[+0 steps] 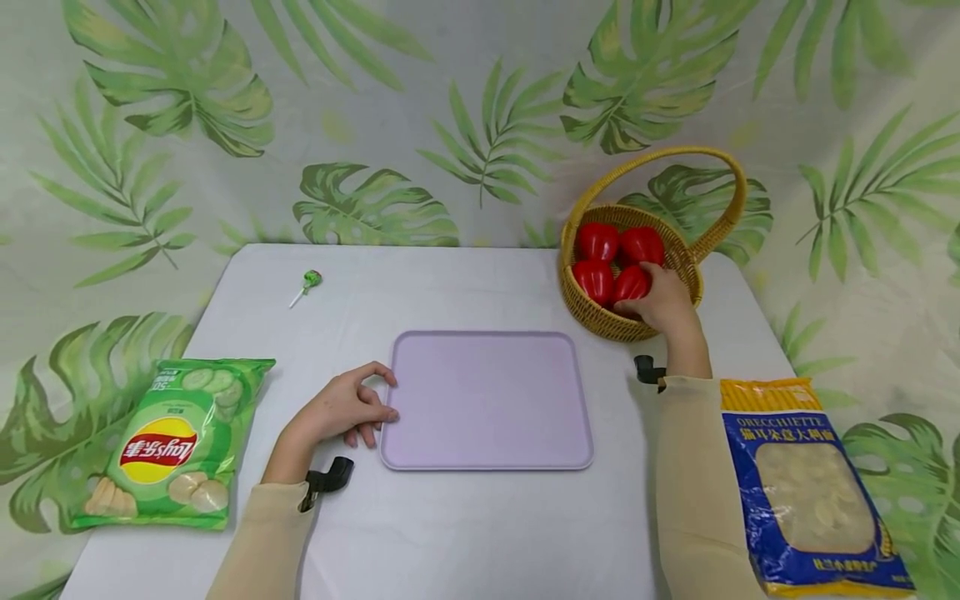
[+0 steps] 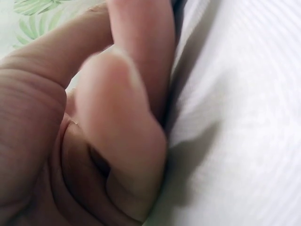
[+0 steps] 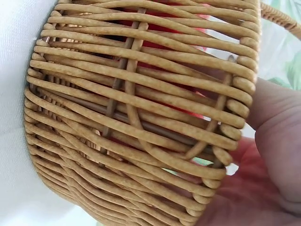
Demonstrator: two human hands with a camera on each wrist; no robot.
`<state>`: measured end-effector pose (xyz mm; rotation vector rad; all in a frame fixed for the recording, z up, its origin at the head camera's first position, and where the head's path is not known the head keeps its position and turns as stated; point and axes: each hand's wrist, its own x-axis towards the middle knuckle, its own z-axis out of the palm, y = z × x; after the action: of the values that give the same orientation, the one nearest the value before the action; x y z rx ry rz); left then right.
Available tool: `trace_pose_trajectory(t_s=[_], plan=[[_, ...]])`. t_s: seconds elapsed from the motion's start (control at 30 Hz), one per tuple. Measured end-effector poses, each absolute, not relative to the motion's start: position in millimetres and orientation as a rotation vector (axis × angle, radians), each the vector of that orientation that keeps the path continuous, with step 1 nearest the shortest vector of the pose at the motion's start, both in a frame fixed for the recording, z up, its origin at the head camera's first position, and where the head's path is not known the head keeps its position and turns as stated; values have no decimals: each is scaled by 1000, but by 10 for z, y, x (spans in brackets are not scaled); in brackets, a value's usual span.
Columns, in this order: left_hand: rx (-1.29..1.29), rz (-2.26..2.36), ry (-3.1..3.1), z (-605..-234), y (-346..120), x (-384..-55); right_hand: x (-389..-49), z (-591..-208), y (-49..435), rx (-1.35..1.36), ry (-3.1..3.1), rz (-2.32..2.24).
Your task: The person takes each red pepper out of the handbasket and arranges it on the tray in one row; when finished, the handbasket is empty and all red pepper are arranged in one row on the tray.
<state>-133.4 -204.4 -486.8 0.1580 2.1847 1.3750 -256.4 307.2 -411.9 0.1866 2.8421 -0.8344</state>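
Over at the frame's upper right, the right hand (image 1: 666,302) curls thumb and fingers round a glossy red item (image 1: 630,282) inside the wicker basket (image 1: 600,321). Left of centre, the left hand (image 1: 341,408), loosely bent, thumb and forefinger apart, meets the lilac tray (image 1: 483,400).

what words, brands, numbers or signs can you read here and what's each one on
"Lay's 乐事": green chip bag
"ORECCHIETTE": blue-and-yellow pasta bag
"猫耳朵意大利面": the same pasta bag, just below
Too small or blurred to read surely: the remaining print on both bags
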Motion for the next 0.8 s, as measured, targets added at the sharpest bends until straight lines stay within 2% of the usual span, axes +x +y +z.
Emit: trace_pose_trajectory(t_s=[0.33,0.8], plan=[[163,1363,2186,-4898,-2051,-1347,-2412,-3995,3044,247,2925,-1030],[164,1390,2156,-4902,-2051,-1351,-2120,-3675,2812,113,2942,-1330]])
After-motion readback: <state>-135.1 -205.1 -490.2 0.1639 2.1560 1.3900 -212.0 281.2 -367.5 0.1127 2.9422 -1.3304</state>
